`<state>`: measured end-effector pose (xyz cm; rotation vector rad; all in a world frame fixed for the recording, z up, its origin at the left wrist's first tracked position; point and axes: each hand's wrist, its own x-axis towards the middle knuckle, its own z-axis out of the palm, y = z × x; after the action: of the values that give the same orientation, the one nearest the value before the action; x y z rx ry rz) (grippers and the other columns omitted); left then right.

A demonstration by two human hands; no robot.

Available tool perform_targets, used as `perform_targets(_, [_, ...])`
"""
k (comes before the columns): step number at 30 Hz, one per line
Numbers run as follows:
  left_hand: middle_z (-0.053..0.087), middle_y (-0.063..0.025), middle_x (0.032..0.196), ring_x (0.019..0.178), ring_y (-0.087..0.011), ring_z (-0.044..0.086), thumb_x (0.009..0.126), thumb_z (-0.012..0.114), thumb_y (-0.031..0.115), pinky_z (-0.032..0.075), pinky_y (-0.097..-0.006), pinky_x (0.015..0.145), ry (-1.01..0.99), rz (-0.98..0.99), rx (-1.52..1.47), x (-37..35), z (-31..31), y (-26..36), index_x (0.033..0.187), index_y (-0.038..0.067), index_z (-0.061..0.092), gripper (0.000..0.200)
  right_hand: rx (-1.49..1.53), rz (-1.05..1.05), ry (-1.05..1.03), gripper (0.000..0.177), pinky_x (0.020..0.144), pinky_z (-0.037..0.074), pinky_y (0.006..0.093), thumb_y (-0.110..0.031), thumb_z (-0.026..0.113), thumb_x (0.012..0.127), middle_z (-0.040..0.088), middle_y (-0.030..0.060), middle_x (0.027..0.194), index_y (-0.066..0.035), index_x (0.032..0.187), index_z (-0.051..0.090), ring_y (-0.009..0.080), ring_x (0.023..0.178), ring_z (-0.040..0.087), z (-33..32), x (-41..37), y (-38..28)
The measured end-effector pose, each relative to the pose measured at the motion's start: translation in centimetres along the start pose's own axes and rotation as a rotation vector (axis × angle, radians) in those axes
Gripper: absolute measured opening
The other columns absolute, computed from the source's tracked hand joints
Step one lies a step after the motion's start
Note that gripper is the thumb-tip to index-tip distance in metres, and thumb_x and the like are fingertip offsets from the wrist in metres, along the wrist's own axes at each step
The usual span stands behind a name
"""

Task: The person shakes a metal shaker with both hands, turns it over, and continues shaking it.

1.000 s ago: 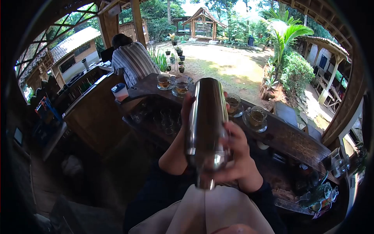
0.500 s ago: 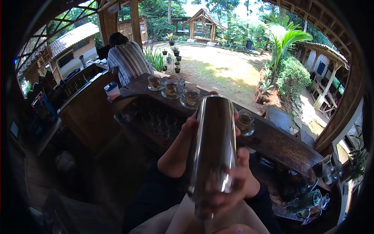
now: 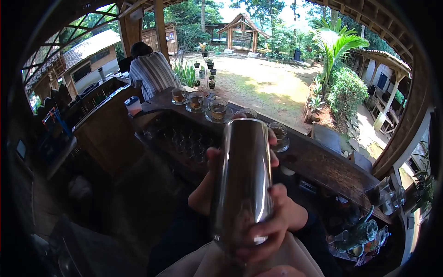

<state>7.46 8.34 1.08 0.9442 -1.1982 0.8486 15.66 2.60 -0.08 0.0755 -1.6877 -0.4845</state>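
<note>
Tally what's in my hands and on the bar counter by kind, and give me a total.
Metal shaker: 1
Glass cups of tea: 5
White lidded tub: 1
Total: 7

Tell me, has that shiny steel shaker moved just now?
Yes, downward. The shiny steel shaker earlier rose above the row of glass teacups on the dark wooden counter, hiding one; now its top sits under that cup.
</note>
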Motion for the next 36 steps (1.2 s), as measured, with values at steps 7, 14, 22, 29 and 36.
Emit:
perform_targets(7, [0.054,-0.0167,0.122,0.104,-0.0273,0.059,0.096,0.037,0.039,0.052,-0.0376,0.087,1.076,-0.055,-0.196,-6.8,-7.1,-1.7,0.125,0.002,0.046,0.048,-0.04,0.812,-0.067,0.044,0.094,0.041,0.0477,-0.021,0.077,0.063,0.053,0.0173,0.118,-0.008,0.104,0.066,0.0363,0.115,0.05,-2.1,-0.3,2.5])
perform_targets(14, [0.026,-0.0227,0.145,0.125,-0.0429,0.042,0.086,0.048,0.064,0.049,-0.0523,0.092,0.098,-0.221,-0.064,-1.1,-2.2,-0.4,0.146,0.007,0.018,0.088,-0.157,-0.428,-0.142,0.024,0.102,0.032,0.0561,-0.025,0.068,0.078,0.061,-0.0097,0.11,-0.032,0.1,0.063,0.0246,0.118,0.052,-2.9,2.2,-1.8])
perform_targets(22, [0.06,-0.0153,0.111,0.104,-0.0295,0.06,0.095,0.033,0.045,0.051,-0.0447,0.091,1.195,-0.3,-0.482,-2.2,-9.5,-3.7,0.121,0.005,0.049,0.05,-0.087,0.977,0.01,0.053,0.096,0.042,0.0473,-0.016,0.079,0.063,0.052,0.0193,0.125,-0.003,0.11,0.056,0.0408,0.118,0.05,-5.7,-0.5,5.6])
perform_targets(29, [0.038,-0.0212,0.137,0.125,-0.0382,0.042,0.084,0.062,0.05,0.045,-0.0582,0.095,0.121,-0.258,-0.341,3.5,-2.8,-5.1,0.143,0.015,0.026,0.077,-0.489,-0.089,-0.463,0.045,0.097,0.04,0.0524,-0.014,0.074,0.07,0.054,-0.0097,0.124,-0.031,0.108,0.059,0.0263,0.122,0.049,-8.1,4.5,-3.5])
perform_targets(36, [0.062,-0.0166,0.112,0.104,-0.0295,0.061,0.092,0.038,0.052,0.051,-0.0458,0.09,0.54,-0.701,-0.632,2.8,-9.7,-13.2,0.123,0.003,0.051,0.06,-0.69,0.499,-0.457,0.051,0.088,0.047,0.048,-0.029,0.08,0.067,0.053,0.0173,0.121,-0.014,0.112,0.061,0.0384,0.112,0.054,-16.0,4.2,-1.0])
